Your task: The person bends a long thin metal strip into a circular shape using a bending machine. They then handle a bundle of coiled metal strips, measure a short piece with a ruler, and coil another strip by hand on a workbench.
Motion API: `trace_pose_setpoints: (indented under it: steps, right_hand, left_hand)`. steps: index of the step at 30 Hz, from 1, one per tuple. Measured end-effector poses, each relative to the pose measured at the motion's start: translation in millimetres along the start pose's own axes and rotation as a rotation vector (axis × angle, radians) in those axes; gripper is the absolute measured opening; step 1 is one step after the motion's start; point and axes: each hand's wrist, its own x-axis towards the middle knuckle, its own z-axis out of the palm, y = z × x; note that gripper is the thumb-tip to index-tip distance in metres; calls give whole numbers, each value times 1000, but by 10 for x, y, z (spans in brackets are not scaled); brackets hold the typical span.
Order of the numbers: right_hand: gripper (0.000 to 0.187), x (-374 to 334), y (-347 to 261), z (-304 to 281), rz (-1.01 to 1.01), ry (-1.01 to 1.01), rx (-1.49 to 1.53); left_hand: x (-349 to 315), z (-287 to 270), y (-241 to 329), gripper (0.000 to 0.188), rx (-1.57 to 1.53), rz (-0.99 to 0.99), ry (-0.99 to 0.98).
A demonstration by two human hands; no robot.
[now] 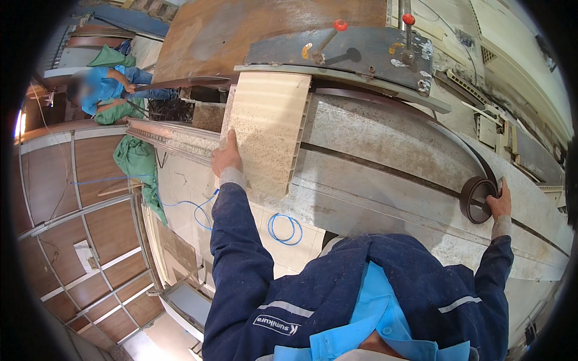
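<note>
A cream hollow-core panel point(265, 114), speckled with dust, lies on a grey metal machine table. Its left edge is in the grip of my left hand point(227, 157), index finger stretched along it; my other fingers are partly hidden. Off to the right, my right hand point(500, 203) is closed on the side of a coiled dark brown edging strip point(472, 207). From the coil the strip runs up and left along a metal fence point(343, 73), toward the panel's far right corner.
Two red-knobbed levers point(341, 25) stand on a dark metal plate beyond the fence. A blue hose point(285, 230) loops on the floor. Another person point(103, 90) in a blue shirt is at the far left, near green cloth point(137, 162). Offcuts point(486, 129) lie at the right.
</note>
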Motion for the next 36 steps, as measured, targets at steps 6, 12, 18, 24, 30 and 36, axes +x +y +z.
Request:
trace_pose_setpoints:
  steps: [6, 12, 18, 24, 30, 36]
  right_hand:
    - [95, -21, -58, -2, 47, -6, 10]
    - [96, -18, -46, -8, 46, -7, 6]
    - [94, 48, 90, 61, -107, 24, 28]
    - [97, 4, 60, 37, -72, 2, -95]
    - [100, -149, -198, -111, -3, 21, -42]
    - [100, -138, -213, -97, 23, -4, -49]
  left_hand:
    - [-40, -26, 19, 122, -18, -19, -9]
    - [-41, -28, 16, 123, -7, 14, 1]
    - [220, 201, -197, 113, 120, 85, -43]
    - [318, 218, -225, 62, 446, 424, -218]
    - [8, 3, -4, 124, -193, 15, -133]
    - [188, 90, -120, 121, -150, 63, -195]
